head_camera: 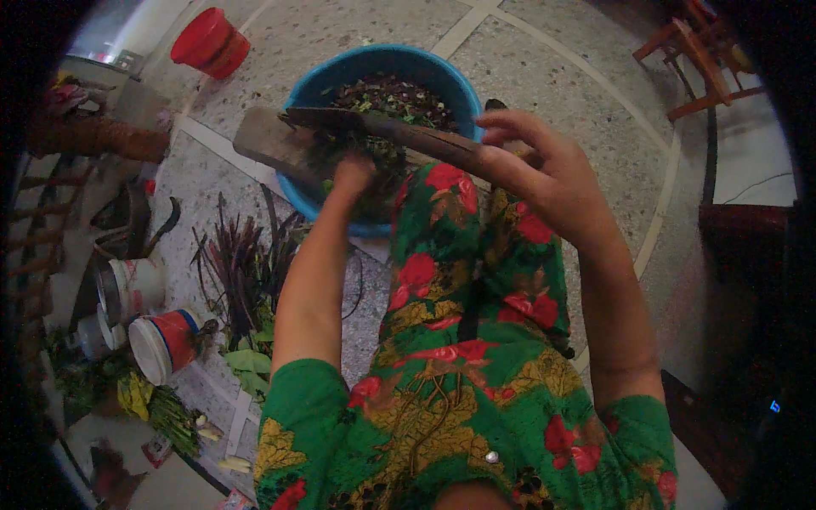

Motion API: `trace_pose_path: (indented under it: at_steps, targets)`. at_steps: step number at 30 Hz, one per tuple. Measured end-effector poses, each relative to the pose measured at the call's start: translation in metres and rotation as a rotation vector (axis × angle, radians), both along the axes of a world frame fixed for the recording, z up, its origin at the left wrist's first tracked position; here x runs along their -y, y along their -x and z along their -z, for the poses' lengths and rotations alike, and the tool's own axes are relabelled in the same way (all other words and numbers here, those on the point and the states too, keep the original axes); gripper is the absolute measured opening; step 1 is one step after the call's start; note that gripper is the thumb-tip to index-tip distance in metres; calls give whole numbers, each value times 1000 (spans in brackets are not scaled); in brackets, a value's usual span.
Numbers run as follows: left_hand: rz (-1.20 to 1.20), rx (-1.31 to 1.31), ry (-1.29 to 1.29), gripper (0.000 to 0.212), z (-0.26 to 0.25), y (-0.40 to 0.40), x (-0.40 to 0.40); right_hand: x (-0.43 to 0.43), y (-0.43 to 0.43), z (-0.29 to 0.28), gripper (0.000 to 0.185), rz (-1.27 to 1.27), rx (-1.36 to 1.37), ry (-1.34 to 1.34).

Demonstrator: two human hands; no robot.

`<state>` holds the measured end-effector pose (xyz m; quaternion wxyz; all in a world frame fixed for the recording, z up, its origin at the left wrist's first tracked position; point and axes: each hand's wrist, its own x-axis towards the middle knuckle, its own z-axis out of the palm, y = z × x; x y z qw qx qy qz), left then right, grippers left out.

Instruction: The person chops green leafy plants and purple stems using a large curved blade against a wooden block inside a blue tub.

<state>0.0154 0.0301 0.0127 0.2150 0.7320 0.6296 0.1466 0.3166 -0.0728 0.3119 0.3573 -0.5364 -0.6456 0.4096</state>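
Observation:
My right hand [542, 166] holds the wooden handle of a large knife [408, 134], with some of its fingers lifted off the handle. The dark blade points left across a blue plastic tub [382, 51]. A wooden board [261, 143] lies across the tub's opening. My left hand [354, 172] reaches down onto dark leafy greens [382, 156] on the board; its fingers are blurred and partly hidden among them. Chopped greens and purplish stem pieces [389, 95] lie in the tub behind the blade.
A red bucket [213, 48] is on the speckled floor at upper left. Long purplish stems with leaves [245, 274] lie left of my knees. Further left are several white and red pails [166, 344], a sickle-like curved tool [167, 223] and bundled green vegetables [169, 417]. Wooden furniture [695, 70] stands upper right.

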Motion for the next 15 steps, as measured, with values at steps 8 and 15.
trace_pose_path:
  at_steps: [8,15]
  targets:
    - [22,-254,203,36,-36,-20,-29,9,-1,-4,35,-28,65,-3]
    - [22,468,80,59,10,18,20,13,-14,44,28,25,-33,56]
